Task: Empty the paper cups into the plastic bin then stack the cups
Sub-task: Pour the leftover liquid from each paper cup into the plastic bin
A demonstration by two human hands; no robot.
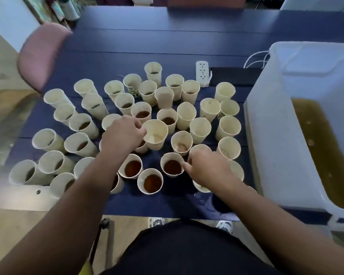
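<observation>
Dozens of paper cups are crowded rim to rim on the dark table, many with brown liquid in them, and that crowding is judged the main hazard. An emptied-looking cup is held tilted above the middle of the cluster by the left hand, whose grip is closed around its rim on the near-left side, fingers curled over the wall; only a pale film is seen at its bottom. The right hand is lowered among the near cups, fingers bent, one fingertip touching the rim of a full cup; whether anything is clasped beneath the palm cannot be told, since a cup rim is partly hidden under it. A neighbour could be tipped by a knuckle or forearm when the full cup is drawn out, as full cups stand just beside it. Liquid could be slopped on the way across to the plastic bin, which stands at the right edge with amber liquid already pooled inside. A power strip lies near the far cups, so a spill running that way would be serious. Wet patches are already visible near the front edge.
</observation>
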